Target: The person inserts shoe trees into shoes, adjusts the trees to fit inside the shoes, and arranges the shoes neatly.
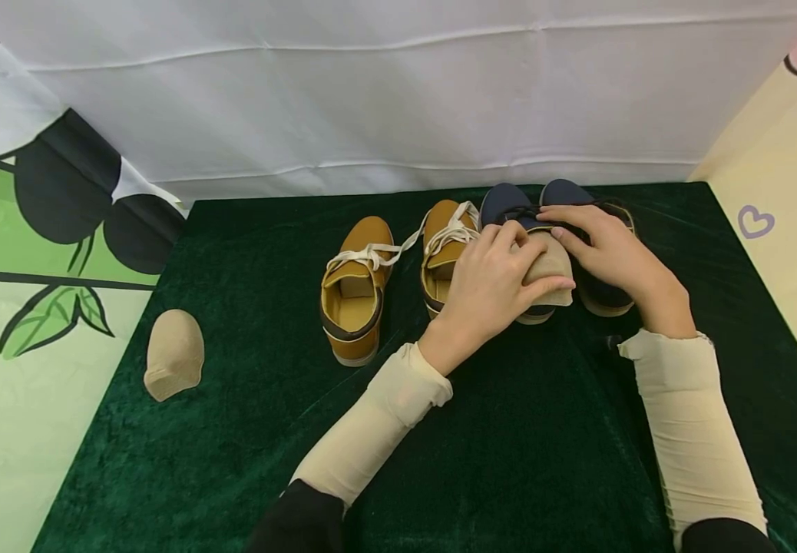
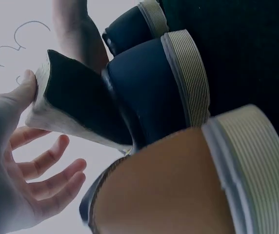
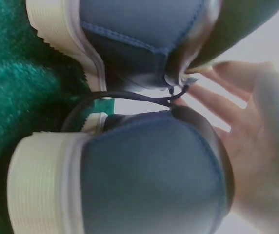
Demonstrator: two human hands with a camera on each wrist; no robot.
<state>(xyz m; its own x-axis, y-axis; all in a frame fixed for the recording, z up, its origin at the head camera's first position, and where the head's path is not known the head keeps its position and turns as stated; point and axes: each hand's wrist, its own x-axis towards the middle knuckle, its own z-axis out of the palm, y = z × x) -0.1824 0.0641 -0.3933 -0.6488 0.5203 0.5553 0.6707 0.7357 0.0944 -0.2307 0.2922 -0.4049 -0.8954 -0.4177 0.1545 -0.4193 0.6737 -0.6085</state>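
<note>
My left hand [image 1: 491, 276] holds a beige molded shoe insert [image 1: 552, 265], its thumb on the wide end. The insert's narrower end is at the opening of the nearer navy shoe [image 1: 505, 201], and in the left wrist view the insert [image 2: 78, 92] tilts up out of that shoe [image 2: 147, 80]. How deep it reaches inside is hidden. My right hand [image 1: 609, 253] pinches at the tongue and dark laces of the same shoe, fingers in front of the insert. Beside it, the other navy shoe [image 1: 564, 192] lies partly under my right hand.
Two tan shoes with white laces stand to the left: one tan shoe [image 1: 352, 307] with an open collar, another tan shoe [image 1: 443, 230] close to the navy pair. A second beige insert [image 1: 175, 349] lies far left on the green cloth [image 1: 246, 461]. A white curtain [image 1: 371, 100] hangs behind.
</note>
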